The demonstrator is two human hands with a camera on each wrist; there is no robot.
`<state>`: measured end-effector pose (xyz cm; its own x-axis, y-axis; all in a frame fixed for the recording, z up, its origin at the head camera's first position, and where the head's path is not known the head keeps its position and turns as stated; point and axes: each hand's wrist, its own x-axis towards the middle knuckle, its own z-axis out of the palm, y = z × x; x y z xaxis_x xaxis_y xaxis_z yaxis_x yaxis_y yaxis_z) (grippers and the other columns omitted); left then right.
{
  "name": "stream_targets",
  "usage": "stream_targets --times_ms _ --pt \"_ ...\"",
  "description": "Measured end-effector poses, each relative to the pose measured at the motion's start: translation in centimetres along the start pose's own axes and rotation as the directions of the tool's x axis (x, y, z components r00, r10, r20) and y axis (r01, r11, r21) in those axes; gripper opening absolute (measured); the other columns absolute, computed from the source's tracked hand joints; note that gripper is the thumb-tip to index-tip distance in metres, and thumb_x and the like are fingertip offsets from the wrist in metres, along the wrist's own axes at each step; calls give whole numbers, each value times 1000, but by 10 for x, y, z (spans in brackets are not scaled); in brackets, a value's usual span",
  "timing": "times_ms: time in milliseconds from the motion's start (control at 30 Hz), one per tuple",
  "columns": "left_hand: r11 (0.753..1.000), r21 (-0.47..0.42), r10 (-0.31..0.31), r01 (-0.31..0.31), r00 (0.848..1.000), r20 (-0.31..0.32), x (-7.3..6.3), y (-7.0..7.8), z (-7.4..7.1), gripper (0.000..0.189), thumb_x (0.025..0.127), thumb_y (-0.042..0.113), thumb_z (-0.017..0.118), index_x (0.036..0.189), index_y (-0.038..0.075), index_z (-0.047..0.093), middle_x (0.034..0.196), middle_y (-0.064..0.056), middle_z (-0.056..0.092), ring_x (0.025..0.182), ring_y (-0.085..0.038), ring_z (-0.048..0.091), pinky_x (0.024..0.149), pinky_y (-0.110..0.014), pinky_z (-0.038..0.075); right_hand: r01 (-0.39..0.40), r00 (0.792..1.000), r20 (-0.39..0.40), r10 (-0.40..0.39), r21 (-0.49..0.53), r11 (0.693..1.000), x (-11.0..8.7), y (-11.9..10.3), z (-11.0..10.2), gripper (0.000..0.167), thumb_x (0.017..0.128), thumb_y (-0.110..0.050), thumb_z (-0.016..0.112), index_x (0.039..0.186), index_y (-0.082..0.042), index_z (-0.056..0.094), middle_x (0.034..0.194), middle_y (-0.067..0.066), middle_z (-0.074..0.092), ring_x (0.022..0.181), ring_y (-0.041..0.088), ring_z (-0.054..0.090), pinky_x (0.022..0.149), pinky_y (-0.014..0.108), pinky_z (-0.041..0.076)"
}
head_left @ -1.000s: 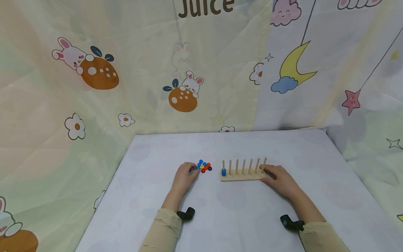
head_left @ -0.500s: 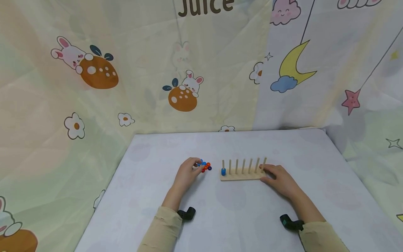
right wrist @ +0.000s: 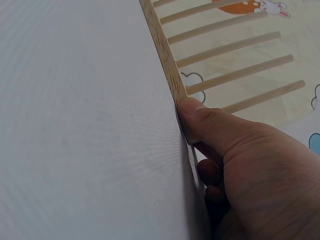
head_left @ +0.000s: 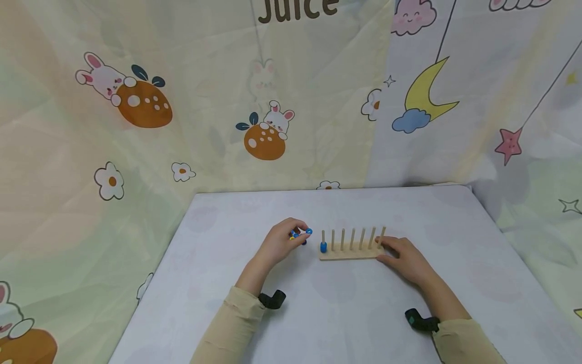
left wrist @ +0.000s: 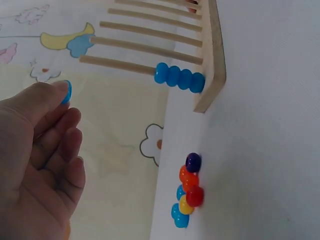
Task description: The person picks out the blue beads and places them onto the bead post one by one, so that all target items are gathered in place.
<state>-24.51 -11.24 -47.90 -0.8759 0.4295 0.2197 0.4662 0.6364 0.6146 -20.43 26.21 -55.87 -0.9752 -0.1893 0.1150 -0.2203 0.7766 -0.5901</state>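
My left hand (head_left: 281,242) pinches a blue bead (left wrist: 68,93) between thumb and fingertips, raised above the table just left of a wooden peg board (head_left: 350,255). Upright pegs stand in a row along the board. Its leftmost peg carries a short stack of blue beads (left wrist: 179,78), seen clearly in the left wrist view; the other pegs in sight are bare. At the board's right end, my right hand (head_left: 404,259) grips the base, with the thumb (right wrist: 192,106) against its near side. Loose beads (left wrist: 194,195) in red, orange, yellow, blue and dark purple lie beneath the left hand, partly covered in the head view.
A white cloth-covered table (head_left: 345,313) spreads under both hands. Printed fabric (head_left: 204,101) with rabbits and flowers hangs behind it. A dark wrist device (head_left: 273,299) sits on the left wrist, and another device (head_left: 422,320) on the right.
My left hand has picked a blue bead from the loose group, then lifted it up and right toward the leftmost peg. The right hand and the peg board have stayed put.
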Motion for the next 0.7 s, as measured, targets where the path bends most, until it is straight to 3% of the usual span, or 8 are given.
stream_targets --times_ms 267,700 --pt "998 23 58 -58 998 27 14 20 0 17 95 33 67 109 23 67 109 7 66 97 -13 62 80 -25 52 3 1000 1 -4 11 1000 0 1 -1 55 90 -37 71 138 -13 57 139 15 58 123 38 50 102 60 39" --pt "994 43 96 -98 994 47 19 24 10 18 95 33 67 110 23 67 110 8 67 96 -8 60 79 -23 50 -2 1000 6 2 14 1000 -1 -1 -2 57 90 -38 71 138 -11 57 139 16 57 124 38 50 103 60 39"
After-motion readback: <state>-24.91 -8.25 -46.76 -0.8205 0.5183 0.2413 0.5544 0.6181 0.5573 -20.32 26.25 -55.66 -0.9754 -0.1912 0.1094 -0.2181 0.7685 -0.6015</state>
